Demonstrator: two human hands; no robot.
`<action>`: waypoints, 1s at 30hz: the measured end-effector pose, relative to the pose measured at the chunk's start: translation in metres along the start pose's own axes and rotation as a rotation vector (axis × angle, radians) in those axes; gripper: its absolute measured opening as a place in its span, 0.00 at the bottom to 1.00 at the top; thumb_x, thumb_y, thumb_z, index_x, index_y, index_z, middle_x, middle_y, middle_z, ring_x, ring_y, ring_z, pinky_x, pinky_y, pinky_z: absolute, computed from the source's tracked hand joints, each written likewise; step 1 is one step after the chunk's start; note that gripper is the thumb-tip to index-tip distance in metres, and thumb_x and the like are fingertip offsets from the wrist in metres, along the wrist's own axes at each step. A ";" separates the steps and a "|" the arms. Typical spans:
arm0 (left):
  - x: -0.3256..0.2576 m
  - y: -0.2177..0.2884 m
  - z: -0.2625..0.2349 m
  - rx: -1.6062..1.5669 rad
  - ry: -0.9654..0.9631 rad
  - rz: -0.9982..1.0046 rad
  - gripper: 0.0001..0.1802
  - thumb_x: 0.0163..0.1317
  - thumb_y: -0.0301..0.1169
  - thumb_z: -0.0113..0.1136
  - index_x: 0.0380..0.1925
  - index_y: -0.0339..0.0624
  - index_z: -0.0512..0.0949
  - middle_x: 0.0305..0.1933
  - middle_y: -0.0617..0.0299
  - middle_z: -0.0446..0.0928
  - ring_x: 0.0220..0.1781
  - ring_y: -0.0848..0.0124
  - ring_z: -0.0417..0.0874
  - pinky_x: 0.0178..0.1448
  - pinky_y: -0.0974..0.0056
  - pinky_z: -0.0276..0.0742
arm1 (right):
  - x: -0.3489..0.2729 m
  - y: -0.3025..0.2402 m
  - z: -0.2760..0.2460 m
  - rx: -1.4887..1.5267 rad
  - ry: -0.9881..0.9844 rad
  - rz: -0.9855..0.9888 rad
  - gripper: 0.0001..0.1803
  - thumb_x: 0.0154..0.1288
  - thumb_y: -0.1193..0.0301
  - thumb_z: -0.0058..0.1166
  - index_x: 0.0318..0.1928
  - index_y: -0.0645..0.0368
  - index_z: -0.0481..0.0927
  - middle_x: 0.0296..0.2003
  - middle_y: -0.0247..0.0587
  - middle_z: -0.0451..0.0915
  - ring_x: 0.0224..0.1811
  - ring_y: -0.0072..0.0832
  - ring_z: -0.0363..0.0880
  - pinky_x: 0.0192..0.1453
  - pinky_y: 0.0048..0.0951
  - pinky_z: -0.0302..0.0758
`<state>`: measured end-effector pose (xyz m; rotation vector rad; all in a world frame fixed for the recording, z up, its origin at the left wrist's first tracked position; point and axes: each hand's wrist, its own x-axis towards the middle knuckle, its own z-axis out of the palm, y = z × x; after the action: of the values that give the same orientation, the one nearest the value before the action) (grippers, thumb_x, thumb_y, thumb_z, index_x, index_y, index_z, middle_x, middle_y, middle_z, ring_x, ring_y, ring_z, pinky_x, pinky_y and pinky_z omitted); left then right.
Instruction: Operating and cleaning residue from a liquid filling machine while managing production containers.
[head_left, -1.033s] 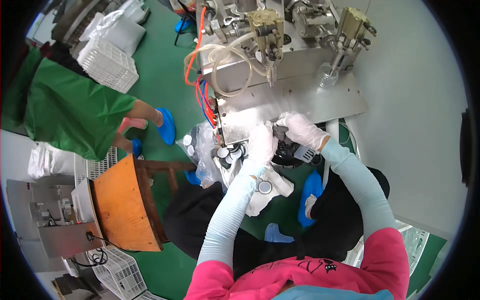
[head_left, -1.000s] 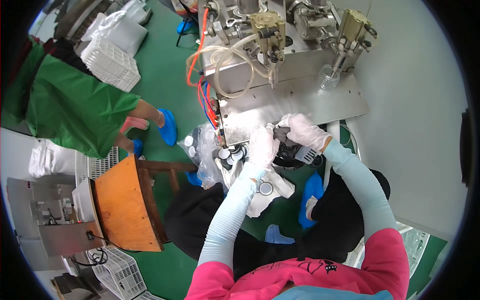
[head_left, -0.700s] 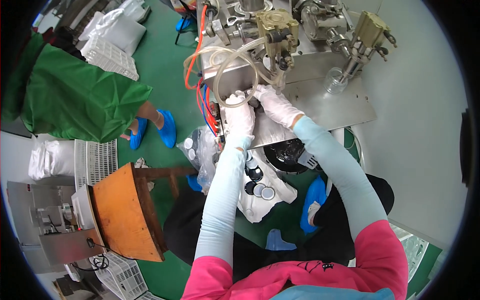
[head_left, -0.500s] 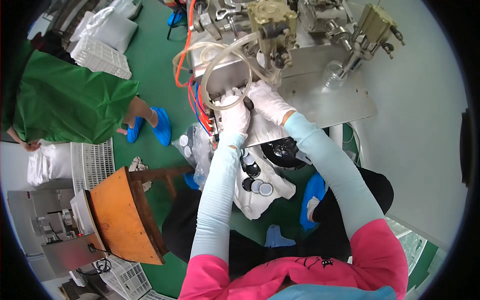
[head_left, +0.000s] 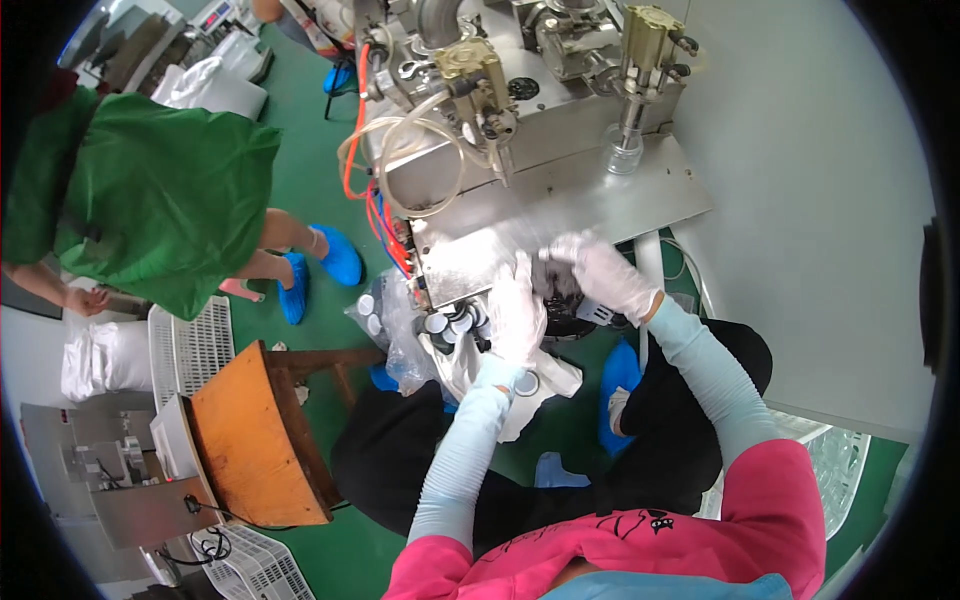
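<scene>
Both my hands wear white gloves and are close together at the front edge of the metal plate [head_left: 575,205]. My right hand [head_left: 605,275] grips a dark grey crumpled cloth [head_left: 555,280], blurred by motion. Just left of it, my left hand [head_left: 517,310] has its fingers stretched out, their tips by the plate's edge and the cloth. Below the hands, several round black and white lids [head_left: 462,322] lie on a white bag [head_left: 560,378]. A black bin lined with a plastic bag [head_left: 572,325] is partly hidden beneath my right hand.
Over the plate stand brass-coloured filling heads [head_left: 470,75] with a looped clear hose [head_left: 462,170]. A clear jar [head_left: 622,155] is under the right nozzle. At left are a wooden stool [head_left: 255,435], white crates [head_left: 190,345] and a person in a green apron [head_left: 170,190].
My hands have drawn back from under the left filling head to the plate's front edge, moving nearer and rightward with the dark cloth. The view has shifted, and the person in green has moved slightly.
</scene>
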<state>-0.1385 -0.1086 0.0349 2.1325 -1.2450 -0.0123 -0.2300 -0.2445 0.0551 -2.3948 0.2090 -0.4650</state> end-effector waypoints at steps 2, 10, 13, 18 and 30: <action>0.031 0.001 0.007 -0.122 0.111 0.086 0.30 0.43 0.15 0.47 0.53 0.33 0.68 0.42 0.38 0.70 0.43 0.44 0.72 0.48 0.50 0.68 | 0.013 0.017 -0.012 0.207 0.153 0.079 0.17 0.56 0.80 0.39 0.43 0.61 0.78 0.39 0.48 0.77 0.43 0.43 0.73 0.51 0.36 0.69; 0.157 -0.049 0.060 0.173 -0.016 0.192 0.19 0.46 0.20 0.46 0.41 0.36 0.74 0.38 0.48 0.72 0.45 0.51 0.72 0.49 0.55 0.71 | 0.108 0.094 -0.005 -0.287 0.002 0.363 0.18 0.57 0.78 0.40 0.46 0.56 0.78 0.43 0.49 0.74 0.49 0.44 0.70 0.55 0.37 0.67; 0.140 -0.057 0.057 0.122 -0.169 0.144 0.17 0.47 0.21 0.46 0.40 0.37 0.74 0.37 0.48 0.74 0.44 0.49 0.73 0.47 0.55 0.71 | 0.097 0.088 -0.004 -0.140 -0.007 0.357 0.15 0.57 0.78 0.41 0.43 0.59 0.78 0.42 0.49 0.75 0.47 0.46 0.71 0.54 0.38 0.68; 0.077 -0.045 0.027 0.144 -0.196 0.276 0.16 0.47 0.21 0.47 0.40 0.34 0.73 0.35 0.48 0.74 0.40 0.51 0.75 0.45 0.56 0.72 | 0.048 0.047 0.006 -0.246 -0.115 0.226 0.19 0.50 0.79 0.47 0.45 0.61 0.77 0.42 0.49 0.75 0.47 0.43 0.71 0.53 0.35 0.68; -0.013 -0.021 -0.019 -0.008 0.072 0.168 0.32 0.40 0.14 0.43 0.51 0.38 0.71 0.40 0.44 0.72 0.46 0.50 0.72 0.53 0.53 0.67 | -0.021 -0.019 0.023 0.262 0.197 0.115 0.16 0.53 0.80 0.42 0.42 0.62 0.78 0.40 0.51 0.76 0.44 0.46 0.72 0.54 0.37 0.68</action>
<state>-0.1227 -0.0813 0.0345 1.9973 -1.3750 0.1313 -0.2405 -0.2113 0.0456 -2.0699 0.3494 -0.6334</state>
